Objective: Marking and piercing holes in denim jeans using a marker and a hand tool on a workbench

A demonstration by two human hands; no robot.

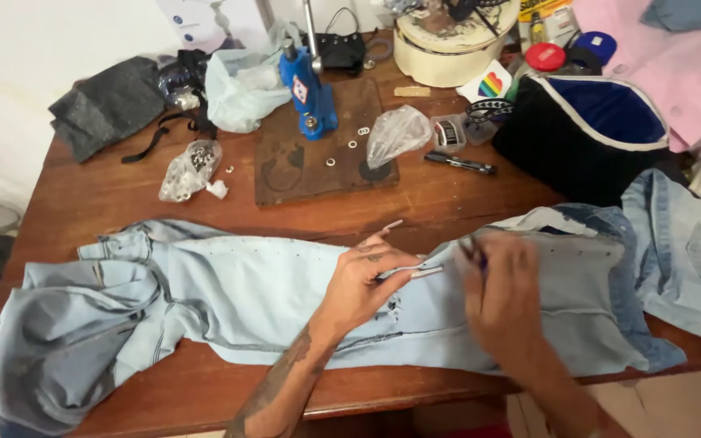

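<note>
- Head view: pale blue jeans [237, 296] lie spread across the near half of the wooden tabletop [123, 195], one leg bunched at the left edge, the waist end toward the right.
- The left hand [367, 280] rests flat on the denim near the middle, fingers stretched out and spread, pressing the cloth down; a thin light strip lies under its fingertips, too small to make out.
- The right hand [501, 296] sits just beside it on the denim, blurred; its grip is pressed together around a thin dark pen-like tool [475, 253] whose tip meets the cloth.
- Behind the jeans, a dark square board [285, 174] carries a blue hand press [308, 93], a few small metal rings [353, 144] and a clear plastic bag [397, 134].
- Left of the board lies another clear bag of small metal parts [190, 169].
- A black marker [459, 165] lies right of the board, near a black and blue pouch [586, 130].
</note>
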